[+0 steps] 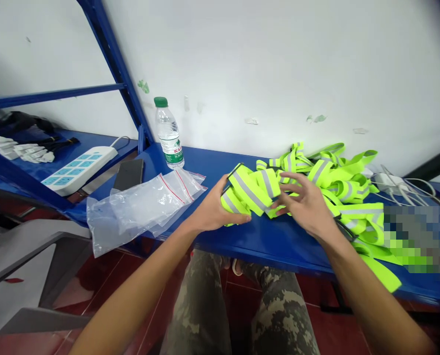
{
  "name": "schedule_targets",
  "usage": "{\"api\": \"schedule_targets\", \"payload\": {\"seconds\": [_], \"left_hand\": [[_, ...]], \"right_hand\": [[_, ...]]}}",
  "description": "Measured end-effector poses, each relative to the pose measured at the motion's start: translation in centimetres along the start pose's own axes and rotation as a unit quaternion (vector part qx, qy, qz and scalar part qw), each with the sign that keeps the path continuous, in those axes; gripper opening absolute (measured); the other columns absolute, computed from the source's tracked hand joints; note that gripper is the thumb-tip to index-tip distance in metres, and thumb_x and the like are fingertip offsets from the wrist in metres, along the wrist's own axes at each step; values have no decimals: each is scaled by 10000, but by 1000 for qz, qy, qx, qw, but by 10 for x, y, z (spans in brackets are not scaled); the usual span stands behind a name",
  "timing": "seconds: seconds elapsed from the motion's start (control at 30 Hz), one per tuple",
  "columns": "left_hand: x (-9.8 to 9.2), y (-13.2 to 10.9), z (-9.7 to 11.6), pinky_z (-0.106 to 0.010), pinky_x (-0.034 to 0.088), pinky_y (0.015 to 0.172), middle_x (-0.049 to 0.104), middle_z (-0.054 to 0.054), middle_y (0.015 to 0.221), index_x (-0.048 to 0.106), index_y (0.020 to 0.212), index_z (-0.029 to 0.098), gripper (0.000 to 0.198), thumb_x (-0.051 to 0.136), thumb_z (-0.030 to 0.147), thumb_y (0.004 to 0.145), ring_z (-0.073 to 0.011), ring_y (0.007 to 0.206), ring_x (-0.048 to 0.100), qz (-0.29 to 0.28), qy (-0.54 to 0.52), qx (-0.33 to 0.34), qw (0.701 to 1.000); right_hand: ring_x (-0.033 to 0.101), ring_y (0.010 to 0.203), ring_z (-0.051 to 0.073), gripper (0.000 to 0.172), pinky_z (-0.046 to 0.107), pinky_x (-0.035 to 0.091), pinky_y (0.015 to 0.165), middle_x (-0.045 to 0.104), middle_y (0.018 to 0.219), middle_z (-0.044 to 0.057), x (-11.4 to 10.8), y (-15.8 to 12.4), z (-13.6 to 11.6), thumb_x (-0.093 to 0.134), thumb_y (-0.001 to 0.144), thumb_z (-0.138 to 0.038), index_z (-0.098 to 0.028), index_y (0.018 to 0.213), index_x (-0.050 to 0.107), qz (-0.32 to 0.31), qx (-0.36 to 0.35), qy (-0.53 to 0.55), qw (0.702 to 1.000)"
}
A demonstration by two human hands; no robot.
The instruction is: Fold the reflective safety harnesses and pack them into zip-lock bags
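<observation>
Head view, fingers (290, 187) on neon reflective webbing (248, 190)

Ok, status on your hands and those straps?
Left hand gripping folded reflective strap; right hand open over strap pile; plastic bags lying left of the hands.

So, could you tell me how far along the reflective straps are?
Nothing looks finished: the clear plastic bags lie unfilled. In hand: the left hand grips a folded bundle of strap, the right hand touching it. Remaining: the tangled green pile beside them.
</observation>
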State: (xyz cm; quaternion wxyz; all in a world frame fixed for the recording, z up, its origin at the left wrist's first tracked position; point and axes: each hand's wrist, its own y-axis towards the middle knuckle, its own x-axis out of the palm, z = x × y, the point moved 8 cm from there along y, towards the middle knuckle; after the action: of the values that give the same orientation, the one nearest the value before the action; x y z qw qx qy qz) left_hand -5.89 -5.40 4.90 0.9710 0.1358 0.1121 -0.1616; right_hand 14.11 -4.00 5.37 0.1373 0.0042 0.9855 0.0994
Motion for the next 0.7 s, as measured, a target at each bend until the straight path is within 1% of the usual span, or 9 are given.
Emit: {"api": "schedule_targets", "payload": {"seconds": [0.1, 0.13, 0.2, 0.27, 0.3, 0.4, 0.53, 0.63, 0.7], "left_hand": [[-17, 1, -6, -414, 514, 934, 616, -74, 1251, 354, 1433, 213, 913, 814, 291, 648, -266, 1063, 622, 93, 140, 2, 986], [-20, 0, -5, -421, 507, 933, 616, -66, 1245, 364, 1425, 223, 892, 802, 285, 650, -267, 1045, 626, 115, 179, 6, 977], [-20, -1, -3, -414, 512, 897, 628, -48, 1205, 385, 1403, 249, 842, 781, 285, 661, -259, 986, 640, 136, 221, 11, 966], [-19, -2, 0, -385, 532, 823, 645, -31, 1122, 393, 1378, 267, 809, 778, 298, 667, -234, 898, 650, 140, 205, 9, 969], [-19, -3, 0, -369, 542, 782, 651, -24, 1070, 391, 1365, 270, 801, 783, 309, 667, -221, 855, 651, 135, 173, 4, 976], [-16, -3, -1, -339, 566, 707, 650, -13, 985, 360, 1338, 276, 845, 827, 329, 636, -205, 821, 655, 79, 11, -23, 997], [-9, -6, -5, -356, 583, 740, 655, -25, 1037, 302, 1367, 303, 955, 866, 331, 597, -236, 928, 674, 7, -136, -63, 989], [-7, -8, -10, -364, 579, 774, 661, -38, 1060, 313, 1364, 305, 919, 858, 351, 627, -243, 959, 678, -7, -172, -89, 981], [-5, -10, -12, -353, 574, 772, 660, -34, 1053, 354, 1325, 295, 837, 848, 350, 651, -231, 945, 677, -18, -182, -97, 978]], "right_hand": [[654, 601, 175, 482, 300, 538, 476, 691, 1002, 96, -12, -8, -18, 679, 810, -529, -226, 1170, 576, 85, -41, -33, 995], [635, 557, 166, 475, 287, 514, 455, 697, 903, 75, -7, -10, -22, 679, 812, -550, -226, 1149, 594, 74, -46, -60, 994], [589, 471, 154, 441, 273, 469, 428, 658, 693, 20, 14, -13, -22, 676, 819, -569, -227, 1089, 614, -14, -35, -101, 994], [579, 470, 149, 367, 269, 461, 453, 605, 599, -8, 36, -14, -16, 649, 845, -571, -218, 939, 616, -110, -35, -112, 987], [583, 491, 146, 360, 269, 465, 472, 592, 594, -9, 41, -12, -12, 641, 854, -568, -210, 846, 601, -132, -42, -103, 985], [580, 531, 136, 388, 278, 481, 525, 581, 612, 0, 39, -3, -5, 706, 815, -528, -189, 689, 567, -124, -55, -23, 990], [557, 481, 117, 381, 262, 470, 472, 578, 603, -33, 33, 1, -7, 855, 667, -401, -197, 765, 548, -88, -23, 142, 986], [538, 411, 111, 571, 225, 401, 358, 602, 681, -63, 38, -2, -11, 884, 588, -314, -241, 1002, 498, -77, 17, 184, 980], [569, 421, 129, 733, 246, 450, 377, 622, 732, -59, 45, -5, -10, 845, 607, -277, -273, 1214, 434, -93, 38, 167, 981]]}}
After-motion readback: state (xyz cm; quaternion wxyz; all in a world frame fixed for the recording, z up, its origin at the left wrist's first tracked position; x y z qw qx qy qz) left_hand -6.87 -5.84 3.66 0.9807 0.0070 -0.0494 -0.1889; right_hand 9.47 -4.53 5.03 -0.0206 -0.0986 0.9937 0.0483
